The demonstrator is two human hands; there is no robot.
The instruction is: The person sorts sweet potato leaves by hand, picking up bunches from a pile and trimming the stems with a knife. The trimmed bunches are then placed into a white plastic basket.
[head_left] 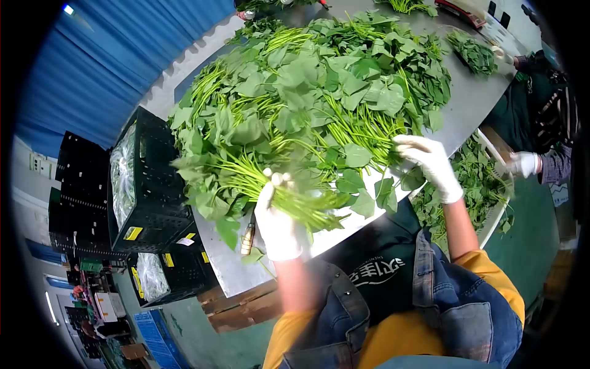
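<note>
My left hand (273,224), in a white glove, is closed around a bunch of leafy green stems (307,206). The cut ends point right and the leaves spread left; part of the bunch is blurred. At the near right edge of a large heap of leafy greens (295,92), my right hand (430,163), also gloved, has its fingers stretched out against the stems. Its thumb side is partly hidden. A slim object with a brown and gold handle (247,238) lies on the metal table (224,261) beside my left hand.
Left of the table stand dark crates (157,178) with plastic-wrapped contents. A white-rimmed bin of greens (473,184) is at right. A co-worker's gloved hand (523,164) is beside it; another gloved hand (503,55) is near a bunch of greens (472,52) at upper right.
</note>
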